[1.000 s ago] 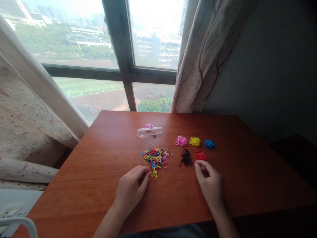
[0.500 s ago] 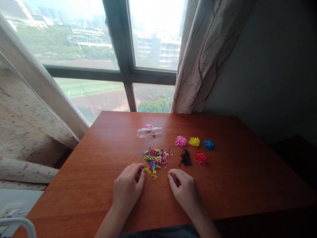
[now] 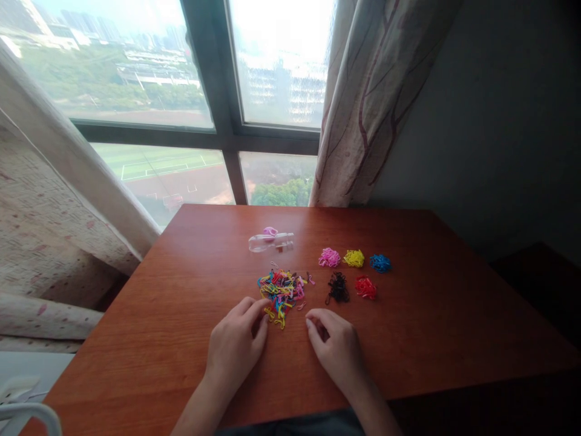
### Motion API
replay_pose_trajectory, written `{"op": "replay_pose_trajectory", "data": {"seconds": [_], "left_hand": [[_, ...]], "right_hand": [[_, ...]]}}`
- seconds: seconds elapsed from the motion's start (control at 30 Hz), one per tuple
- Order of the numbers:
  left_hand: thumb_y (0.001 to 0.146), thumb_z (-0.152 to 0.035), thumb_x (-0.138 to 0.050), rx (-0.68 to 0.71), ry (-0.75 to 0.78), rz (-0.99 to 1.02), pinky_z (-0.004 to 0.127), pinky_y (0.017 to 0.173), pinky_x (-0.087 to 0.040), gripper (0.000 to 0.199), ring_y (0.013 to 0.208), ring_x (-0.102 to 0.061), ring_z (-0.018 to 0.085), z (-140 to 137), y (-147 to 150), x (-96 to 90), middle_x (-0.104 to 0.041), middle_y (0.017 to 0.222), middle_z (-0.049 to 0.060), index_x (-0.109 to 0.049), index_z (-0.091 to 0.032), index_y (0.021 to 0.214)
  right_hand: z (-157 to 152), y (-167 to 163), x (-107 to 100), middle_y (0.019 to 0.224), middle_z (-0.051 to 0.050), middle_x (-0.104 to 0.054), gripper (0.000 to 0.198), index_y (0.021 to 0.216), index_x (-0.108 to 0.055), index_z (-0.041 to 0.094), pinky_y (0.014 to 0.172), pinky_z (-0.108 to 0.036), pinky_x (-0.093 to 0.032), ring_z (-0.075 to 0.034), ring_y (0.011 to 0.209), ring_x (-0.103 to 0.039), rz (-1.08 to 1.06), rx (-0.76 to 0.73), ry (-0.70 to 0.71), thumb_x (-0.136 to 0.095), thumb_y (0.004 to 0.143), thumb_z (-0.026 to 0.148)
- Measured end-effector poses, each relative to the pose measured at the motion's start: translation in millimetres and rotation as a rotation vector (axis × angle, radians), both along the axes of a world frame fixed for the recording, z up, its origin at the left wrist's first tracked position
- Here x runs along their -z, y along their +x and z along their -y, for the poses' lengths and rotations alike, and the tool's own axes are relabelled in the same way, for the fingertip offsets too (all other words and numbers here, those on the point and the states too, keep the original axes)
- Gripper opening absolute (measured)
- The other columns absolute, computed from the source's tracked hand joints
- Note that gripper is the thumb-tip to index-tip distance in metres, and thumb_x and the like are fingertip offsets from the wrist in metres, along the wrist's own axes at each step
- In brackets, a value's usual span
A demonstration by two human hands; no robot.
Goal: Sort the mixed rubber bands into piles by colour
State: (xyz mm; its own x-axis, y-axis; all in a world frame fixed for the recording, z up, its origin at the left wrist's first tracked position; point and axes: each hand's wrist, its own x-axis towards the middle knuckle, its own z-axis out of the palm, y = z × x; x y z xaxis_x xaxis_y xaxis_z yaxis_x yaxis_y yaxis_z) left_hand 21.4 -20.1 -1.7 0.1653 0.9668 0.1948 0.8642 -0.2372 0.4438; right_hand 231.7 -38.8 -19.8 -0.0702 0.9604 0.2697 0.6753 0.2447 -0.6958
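A mixed pile of small coloured loops [image 3: 284, 287], in yellow, pink, red, blue and black, lies in front of me; they look like bulb-shaped pins, though the detail is too small to be sure. At its near left edge rests my left hand [image 3: 238, 339], thumb and forefinger apart, the forefinger's tip against the pile. My right hand [image 3: 336, 342] stays low on the table, right of the pile. Its fingers are curled, with thumb and forefinger tips close together; whatever they may hold is hidden. One pink loop [image 3: 302, 306] lies just beyond it.
Single-colour heaps stand to the right: pink [image 3: 329, 257], yellow [image 3: 354, 258], blue [image 3: 380, 263], black [image 3: 338, 287] and red [image 3: 365, 287]. Behind the mixed pile lies a clear plastic container [image 3: 263, 243] with a pink part [image 3: 270, 232]. A window borders the table's [image 3: 158, 315] far edge.
My left thumb and forefinger have parted slightly, and the forefinger has reached onto the pile's edge. My right hand keeps its pose. The whole view has shifted a little.
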Motion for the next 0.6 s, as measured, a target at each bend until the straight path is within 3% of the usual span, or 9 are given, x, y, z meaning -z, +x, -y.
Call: {"op": "replay_pose_trajectory", "data": {"seconds": [0.3,0.6], "left_hand": [[0.091,-0.027,-0.052,0.032,-0.021,0.041,0.024,0.062,-0.046,0.013,0.079,-0.066,0.016,0.1,-1.2,-1.2,-0.068,0.090,-0.001,-0.065,-0.026,0.090],[0.092,-0.025,-0.050,0.073,-0.020,0.062,0.023,0.062,-0.047,0.017,0.080,-0.066,0.016,0.6,-1.6,0.1,-0.068,0.093,0.000,-0.064,-0.027,0.101]], "right_hand": [[-1.5,1.1,-0.3,0.073,-0.001,-0.067,0.016,0.085,-0.067,0.021,0.062,-0.022,-0.045,-0.015,0.065,-0.062,0.026,0.000,0.030,-0.052,0.089,0.016],[-1.8,1.3,-0.5,0.072,0.000,-0.066,0.015,0.086,-0.066,0.022,0.061,-0.023,-0.043,-0.016,0.065,-0.061,0.016,-0.009,0.011,-0.052,0.090,0.017]]}}
